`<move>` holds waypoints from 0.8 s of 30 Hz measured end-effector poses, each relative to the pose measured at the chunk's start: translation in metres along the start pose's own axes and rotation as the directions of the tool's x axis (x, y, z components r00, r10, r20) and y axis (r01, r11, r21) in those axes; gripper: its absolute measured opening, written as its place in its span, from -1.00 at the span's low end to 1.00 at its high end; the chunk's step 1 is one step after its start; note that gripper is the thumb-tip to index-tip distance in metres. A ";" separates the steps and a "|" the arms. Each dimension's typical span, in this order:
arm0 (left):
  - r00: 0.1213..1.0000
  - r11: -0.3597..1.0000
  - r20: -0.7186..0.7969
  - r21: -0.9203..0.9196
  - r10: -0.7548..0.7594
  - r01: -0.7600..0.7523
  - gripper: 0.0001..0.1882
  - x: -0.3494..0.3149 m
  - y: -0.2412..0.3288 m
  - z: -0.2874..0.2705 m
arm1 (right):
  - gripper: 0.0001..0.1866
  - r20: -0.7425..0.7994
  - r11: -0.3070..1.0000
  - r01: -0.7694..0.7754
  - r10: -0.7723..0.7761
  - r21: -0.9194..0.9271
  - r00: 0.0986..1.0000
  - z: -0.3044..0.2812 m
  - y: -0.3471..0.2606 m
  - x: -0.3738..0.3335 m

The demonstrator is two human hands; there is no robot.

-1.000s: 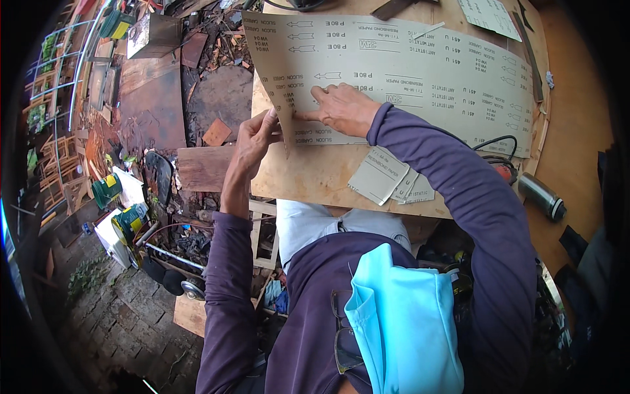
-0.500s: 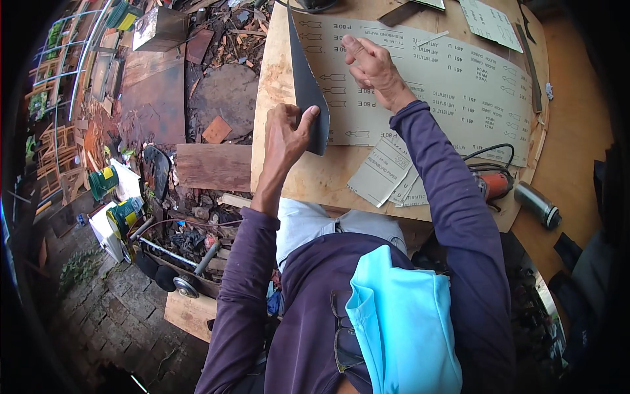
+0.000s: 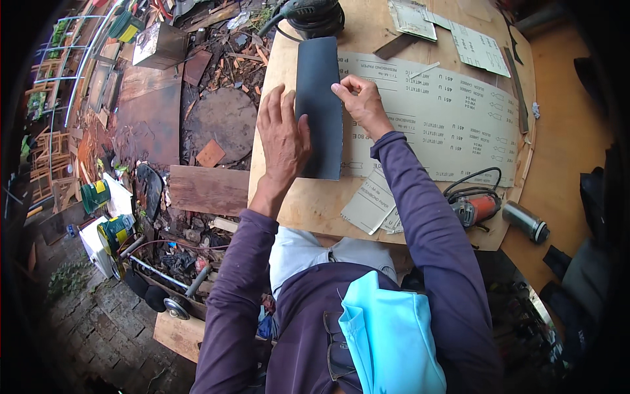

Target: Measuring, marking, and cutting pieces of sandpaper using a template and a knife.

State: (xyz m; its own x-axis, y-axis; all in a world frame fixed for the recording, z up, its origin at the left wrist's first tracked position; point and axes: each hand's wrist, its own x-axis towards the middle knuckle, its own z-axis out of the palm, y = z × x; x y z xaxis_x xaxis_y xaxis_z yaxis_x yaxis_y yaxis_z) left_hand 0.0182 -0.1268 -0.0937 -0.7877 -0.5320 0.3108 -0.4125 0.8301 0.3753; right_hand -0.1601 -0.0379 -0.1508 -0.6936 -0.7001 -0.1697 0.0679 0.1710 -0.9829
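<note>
A large sheet of sandpaper [image 3: 420, 125] lies pale backing up on the wooden board. At its left end a dark grit-side flap [image 3: 319, 111] is turned over, a long upright strip. My right hand [image 3: 362, 108] pinches the flap's right edge between thumb and forefinger. Fingers spread, my left hand [image 3: 283, 138] rests flat beside the fold, its thumb touching the strip's left edge. Below the sheet lie cut pieces of sandpaper [image 3: 366, 205], partly hidden by my right sleeve.
A dark corded power sander [image 3: 312, 16] sits at the board's far edge. To the right are a red power tool [image 3: 478, 207] and a metal bottle [image 3: 525, 222]. More sandpaper pieces [image 3: 479, 49] lie far right. Wood scraps and debris cover the ground left.
The raised sandpaper end has come over to the right and now shows its dark face broadly. My right hand has come down onto its edge; my left hand's fingers have spread flat.
</note>
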 end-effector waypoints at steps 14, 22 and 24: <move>0.912 0.957 0.309 0.015 0.271 -0.289 -0.29 0.043 -0.028 0.052 | -0.32 -0.143 0.833 0.045 -0.147 -0.551 0.979 0.006 0.006 -0.005; 0.894 0.944 0.334 0.035 0.299 -0.329 -0.32 0.044 -0.032 0.052 | -0.07 0.191 0.737 0.181 -0.072 -0.651 0.979 -0.012 -0.002 -0.007; 0.894 0.944 0.340 0.045 0.292 -0.326 -0.32 0.043 -0.034 0.052 | -0.06 0.203 0.731 0.183 -0.062 -0.658 0.977 -0.010 -0.003 -0.008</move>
State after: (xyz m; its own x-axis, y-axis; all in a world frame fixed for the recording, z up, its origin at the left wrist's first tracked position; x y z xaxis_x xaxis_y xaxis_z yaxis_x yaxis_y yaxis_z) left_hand -0.0258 -0.1691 -0.1382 -0.9802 -0.1762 0.0907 -0.1536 0.9648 0.2136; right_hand -0.1619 -0.0262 -0.1462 -0.5361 -0.8357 -0.1190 -0.5492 0.4524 -0.7027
